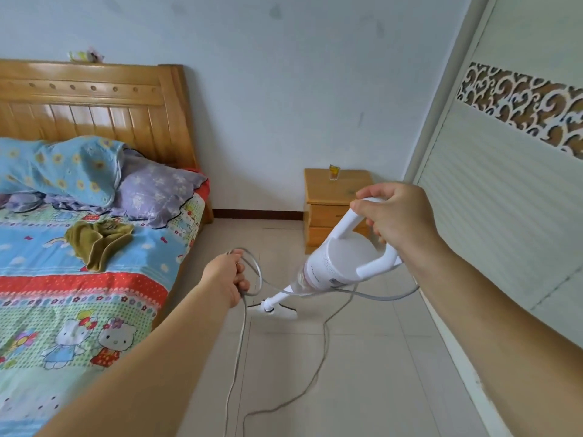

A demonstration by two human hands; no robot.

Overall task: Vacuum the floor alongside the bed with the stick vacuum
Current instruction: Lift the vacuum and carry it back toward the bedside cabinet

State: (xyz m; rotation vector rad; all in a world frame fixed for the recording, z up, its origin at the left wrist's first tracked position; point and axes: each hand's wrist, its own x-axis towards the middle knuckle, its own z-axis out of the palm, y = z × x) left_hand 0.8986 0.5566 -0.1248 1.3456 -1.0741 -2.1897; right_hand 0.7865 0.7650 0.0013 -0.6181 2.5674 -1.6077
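Note:
My right hand (392, 216) grips the loop handle of a white stick vacuum (339, 263). Its tube slopes down to the floor head (273, 310), which rests on the pale tiled floor (362, 367) just right of the bed's corner. My left hand (228, 279) is closed around a loop of the grey power cord (325, 345). The cord hangs from that hand and trails in curves over the tiles. The bed (79, 294), with a cartoon-print cover, fills the left side.
A wooden headboard (94, 99) stands against the back wall. Pillows and an olive cloth (97, 241) lie on the bed. A small wooden nightstand (331, 206) with a glass on it sits in the far corner. A white wardrobe (504, 200) lines the right side.

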